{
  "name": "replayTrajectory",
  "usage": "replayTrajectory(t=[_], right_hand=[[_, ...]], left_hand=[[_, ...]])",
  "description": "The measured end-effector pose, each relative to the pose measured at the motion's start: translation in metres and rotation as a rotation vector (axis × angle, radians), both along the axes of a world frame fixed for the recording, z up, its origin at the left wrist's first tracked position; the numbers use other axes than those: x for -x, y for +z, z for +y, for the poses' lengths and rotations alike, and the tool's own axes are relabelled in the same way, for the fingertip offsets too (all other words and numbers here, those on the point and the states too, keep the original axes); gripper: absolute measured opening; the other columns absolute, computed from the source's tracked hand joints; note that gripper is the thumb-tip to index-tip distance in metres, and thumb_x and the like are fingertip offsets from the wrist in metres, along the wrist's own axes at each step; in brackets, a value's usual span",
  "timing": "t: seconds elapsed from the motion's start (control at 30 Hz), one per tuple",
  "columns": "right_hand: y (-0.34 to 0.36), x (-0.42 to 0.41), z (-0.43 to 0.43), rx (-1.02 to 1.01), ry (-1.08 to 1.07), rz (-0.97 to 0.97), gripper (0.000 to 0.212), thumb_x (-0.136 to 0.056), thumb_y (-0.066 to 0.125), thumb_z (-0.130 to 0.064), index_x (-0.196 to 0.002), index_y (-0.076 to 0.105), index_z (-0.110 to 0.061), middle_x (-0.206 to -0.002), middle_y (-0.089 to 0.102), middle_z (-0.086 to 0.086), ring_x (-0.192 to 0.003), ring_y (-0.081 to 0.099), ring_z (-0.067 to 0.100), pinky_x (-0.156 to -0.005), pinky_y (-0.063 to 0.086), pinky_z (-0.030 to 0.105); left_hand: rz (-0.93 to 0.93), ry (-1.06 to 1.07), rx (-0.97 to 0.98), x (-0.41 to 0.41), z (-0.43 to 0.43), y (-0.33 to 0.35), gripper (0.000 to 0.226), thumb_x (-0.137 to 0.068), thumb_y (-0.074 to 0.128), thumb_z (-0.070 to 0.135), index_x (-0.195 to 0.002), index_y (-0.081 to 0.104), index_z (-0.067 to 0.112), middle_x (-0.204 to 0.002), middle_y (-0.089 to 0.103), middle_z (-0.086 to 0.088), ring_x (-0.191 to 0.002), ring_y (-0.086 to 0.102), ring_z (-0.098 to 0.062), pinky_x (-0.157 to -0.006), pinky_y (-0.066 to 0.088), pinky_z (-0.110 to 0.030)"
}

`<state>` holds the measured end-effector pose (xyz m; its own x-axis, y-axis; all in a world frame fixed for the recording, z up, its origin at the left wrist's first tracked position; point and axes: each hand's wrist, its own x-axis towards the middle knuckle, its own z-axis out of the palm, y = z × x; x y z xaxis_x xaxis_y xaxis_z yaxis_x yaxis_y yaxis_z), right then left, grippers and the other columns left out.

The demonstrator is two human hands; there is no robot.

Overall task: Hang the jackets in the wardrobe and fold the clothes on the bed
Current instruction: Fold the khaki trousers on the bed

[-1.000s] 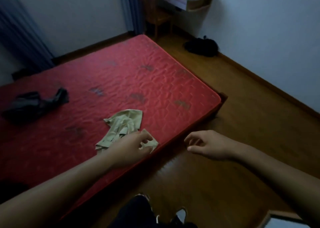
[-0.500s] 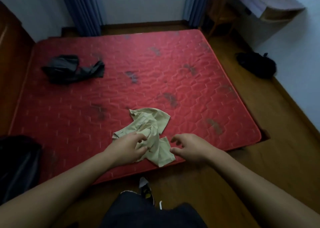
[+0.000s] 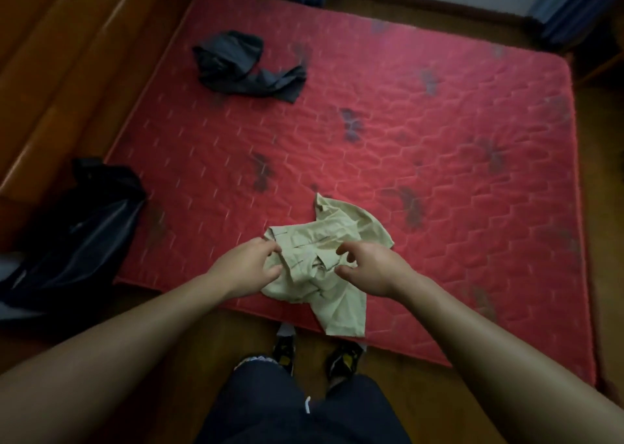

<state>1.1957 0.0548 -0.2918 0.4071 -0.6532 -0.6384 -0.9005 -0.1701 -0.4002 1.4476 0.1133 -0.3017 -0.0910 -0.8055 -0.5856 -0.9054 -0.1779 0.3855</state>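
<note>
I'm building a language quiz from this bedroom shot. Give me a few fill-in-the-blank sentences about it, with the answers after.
1. The garment gripped by the left hand is ___ in colour.
2. It lies on a ___ mattress.
3. The dark grey garment lies ___ from the person than the gripped one.

Answers: beige; red; farther
</note>
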Motion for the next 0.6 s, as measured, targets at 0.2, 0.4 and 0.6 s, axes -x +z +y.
replayTrajectory(t=[0.2,0.4,0.6], right_hand=[[-0.101,-0.017,-0.051,0.012,0.203,0.029,0.05,-0.093,0.055,-0.046,-0.138,0.052,-0.024,-0.132,0.059,0.002,-0.117,0.059,0.024,-0.091,0.052,0.039],[-0.237,-0.071,-0.035,0.007,0.566,0.11,0.046,-0.097,0.049,-0.03,-0.142,0.041,-0.025,-0.132,0.044,0.01,-0.122,0.047,0.033,-0.088,0.047,0.045],[-0.34,-0.107,-0.012,0.104,0.895,0.253,0.06,-0.097,0.055,-0.035,-0.151,0.029,-0.033,-0.151,0.022,0.017,-0.135,0.03,0.039,-0.098,0.041,0.053]], left_hand=[[-0.083,0.117,-0.132,0.005,-0.027,-0.095,0.047,-0.095,0.053,0.034,-0.142,0.048,0.026,-0.133,0.054,-0.003,-0.116,0.058,-0.022,-0.092,0.053,-0.045],[-0.231,0.117,-0.311,-0.009,-0.032,-0.237,0.049,-0.095,0.049,0.033,-0.143,0.044,0.028,-0.142,0.045,-0.005,-0.127,0.05,-0.03,-0.095,0.05,-0.049],[-0.279,0.242,-0.346,-0.027,-0.028,-0.357,0.062,-0.091,0.056,0.025,-0.148,0.032,0.029,-0.149,0.033,-0.01,-0.135,0.037,-0.036,-0.103,0.044,-0.055]])
